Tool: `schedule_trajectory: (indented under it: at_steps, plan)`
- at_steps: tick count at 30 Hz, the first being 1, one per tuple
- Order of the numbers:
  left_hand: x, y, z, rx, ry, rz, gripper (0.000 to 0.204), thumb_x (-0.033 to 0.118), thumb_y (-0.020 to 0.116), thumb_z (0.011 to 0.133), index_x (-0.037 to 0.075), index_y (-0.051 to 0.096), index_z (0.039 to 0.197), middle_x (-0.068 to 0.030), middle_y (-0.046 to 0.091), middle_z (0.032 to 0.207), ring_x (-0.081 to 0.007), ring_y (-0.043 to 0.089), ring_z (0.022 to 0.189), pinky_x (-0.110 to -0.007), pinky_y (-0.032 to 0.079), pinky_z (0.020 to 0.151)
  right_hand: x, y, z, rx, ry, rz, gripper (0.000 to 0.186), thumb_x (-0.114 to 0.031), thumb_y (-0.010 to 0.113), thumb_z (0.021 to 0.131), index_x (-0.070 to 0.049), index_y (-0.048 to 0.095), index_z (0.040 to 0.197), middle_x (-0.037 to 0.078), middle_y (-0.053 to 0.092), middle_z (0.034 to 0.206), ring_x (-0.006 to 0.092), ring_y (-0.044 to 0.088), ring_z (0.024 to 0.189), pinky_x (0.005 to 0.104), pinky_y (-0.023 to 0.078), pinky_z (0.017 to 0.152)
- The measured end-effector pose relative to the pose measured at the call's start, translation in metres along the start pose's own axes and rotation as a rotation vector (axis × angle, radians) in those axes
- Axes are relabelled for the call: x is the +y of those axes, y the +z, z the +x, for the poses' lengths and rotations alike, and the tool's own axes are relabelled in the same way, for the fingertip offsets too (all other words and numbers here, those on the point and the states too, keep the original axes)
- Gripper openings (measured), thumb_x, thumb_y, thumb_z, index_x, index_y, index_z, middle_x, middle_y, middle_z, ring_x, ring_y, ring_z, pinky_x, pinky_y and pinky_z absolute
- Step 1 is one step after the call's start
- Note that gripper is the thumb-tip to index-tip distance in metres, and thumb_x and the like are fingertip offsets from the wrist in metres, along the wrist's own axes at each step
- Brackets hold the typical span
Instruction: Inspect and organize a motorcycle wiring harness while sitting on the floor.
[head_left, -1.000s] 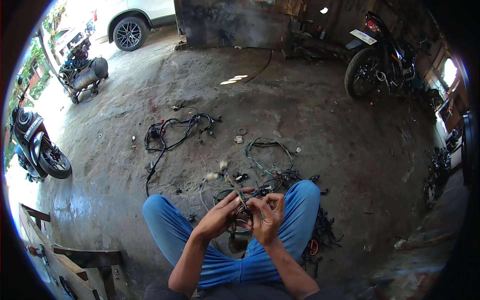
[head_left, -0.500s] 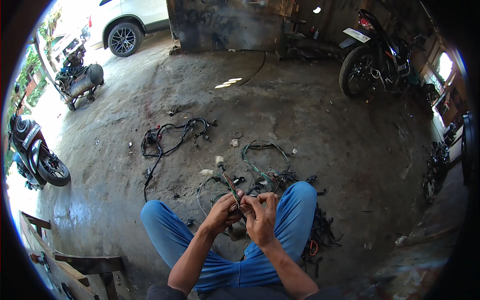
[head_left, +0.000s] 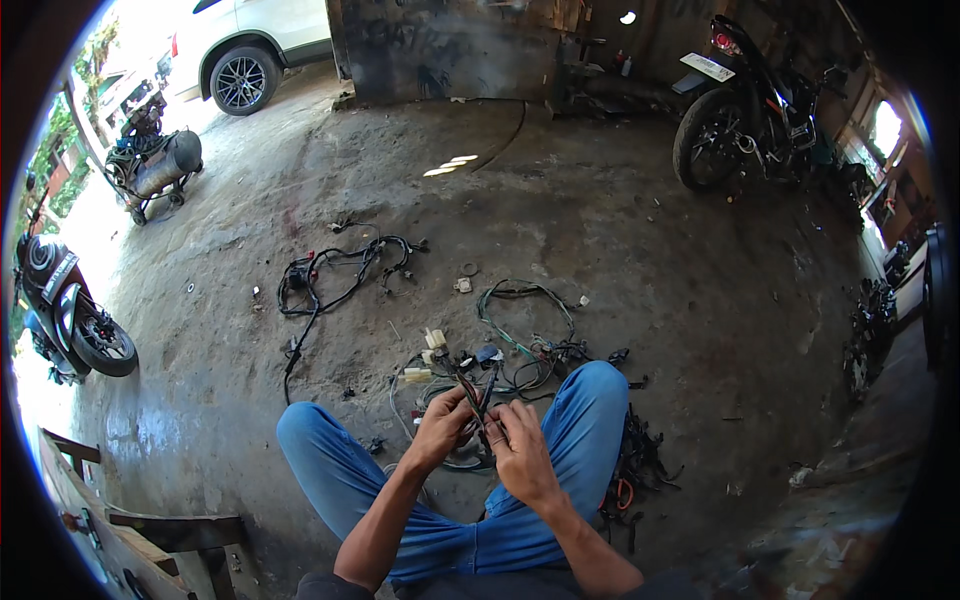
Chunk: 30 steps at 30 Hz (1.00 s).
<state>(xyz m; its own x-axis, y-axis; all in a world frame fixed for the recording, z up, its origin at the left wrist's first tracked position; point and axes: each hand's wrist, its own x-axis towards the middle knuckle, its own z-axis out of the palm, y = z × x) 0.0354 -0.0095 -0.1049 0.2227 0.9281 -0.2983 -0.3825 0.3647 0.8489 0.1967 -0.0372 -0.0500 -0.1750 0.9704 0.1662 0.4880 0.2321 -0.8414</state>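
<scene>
Between my knees I hold a wiring harness [head_left: 466, 388], a bundle of dark and coloured wires with pale plastic connectors [head_left: 434, 338] at its far end. My left hand [head_left: 442, 425] is closed around the bundle from the left. Against its right side, my right hand [head_left: 515, 445] pinches the same wires with thumb and fingers. A blue connector [head_left: 488, 354] shows just beyond my fingers. Loose grey wire loops [head_left: 397, 400] hang or lie below the hands; which of them belong to the held bundle, I cannot tell.
A black wiring harness [head_left: 345, 290] lies ahead on the left, a green-wired loop [head_left: 520, 290] ahead on the right. Black scraps [head_left: 645, 460] are heaped beside my right knee. A wooden bench [head_left: 180, 530] stands left, motorcycles [head_left: 715, 140] and an air compressor [head_left: 165, 165] farther off.
The bundle has shifted in my hands and its wires now cross or split apart. The blue connector has come into view, and my right fingers have moved slightly lower.
</scene>
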Motion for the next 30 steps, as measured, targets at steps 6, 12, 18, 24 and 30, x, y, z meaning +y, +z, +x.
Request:
schedule_trajectory:
  at_steps: [6, 12, 18, 24, 30]
  plan:
    - [0.007, -0.017, 0.003, 0.037, 0.057, 0.094, 0.020, 0.025, 0.047, 0.110, 0.009, 0.058, 0.105, 0.0053, 0.049, 0.071, -0.0034, 0.039, 0.048, -0.023, 0.028, 0.042, -0.001, -0.008, -0.007, -0.229, 0.223, 0.290, 0.019, -0.016, 0.058, 0.103, 0.003, 0.060, 0.101, 0.012, 0.055, 0.098, 0.0328, 0.052, 0.099, 0.0412, 0.042, 0.089]
    - [0.018, 0.003, 0.003, 0.058, 0.047, -0.063, 0.028, 0.035, 0.047, 0.110, 0.010, 0.059, 0.111, 0.0060, 0.051, 0.069, -0.0038, 0.038, 0.045, -0.022, 0.026, 0.041, 0.002, 0.002, 0.001, 0.082, 0.278, 0.848, 0.034, -0.010, 0.071, 0.096, 0.000, 0.053, 0.122, 0.008, 0.063, 0.113, 0.0127, 0.067, 0.097, 0.0278, 0.055, 0.084]
    - [0.008, 0.014, 0.006, 0.175, 0.296, 0.181, 0.029, 0.034, 0.047, 0.110, 0.006, 0.057, 0.114, 0.0027, 0.057, 0.084, -0.0023, 0.047, 0.066, -0.020, 0.040, 0.058, -0.006, 0.005, -0.007, -0.006, 0.091, 0.325, 0.034, -0.021, 0.073, 0.096, 0.002, 0.063, 0.120, 0.010, 0.069, 0.104, 0.0153, 0.067, 0.085, 0.0329, 0.054, 0.073]
    - [0.016, 0.023, -0.014, 0.192, 0.223, -0.124, 0.027, 0.003, 0.051, 0.096, 0.008, 0.039, 0.119, -0.0011, 0.049, 0.099, -0.0067, 0.048, 0.077, -0.022, 0.042, 0.067, -0.017, -0.016, 0.007, -0.064, 0.257, 0.415, 0.025, -0.023, 0.069, 0.099, 0.002, 0.071, 0.102, 0.005, 0.067, 0.085, 0.0085, 0.056, 0.070, 0.0264, 0.045, 0.061]
    - [0.000, 0.012, -0.014, 0.073, 0.469, 0.178, 0.035, -0.001, 0.063, 0.087, 0.006, 0.050, 0.119, -0.0043, 0.050, 0.112, -0.0120, 0.053, 0.092, -0.025, 0.048, 0.074, -0.025, -0.034, 0.016, -0.077, 0.273, 0.174, 0.023, -0.017, 0.074, 0.094, -0.002, 0.073, 0.111, 0.009, 0.068, 0.086, 0.0132, 0.062, 0.070, 0.0276, 0.049, 0.063]
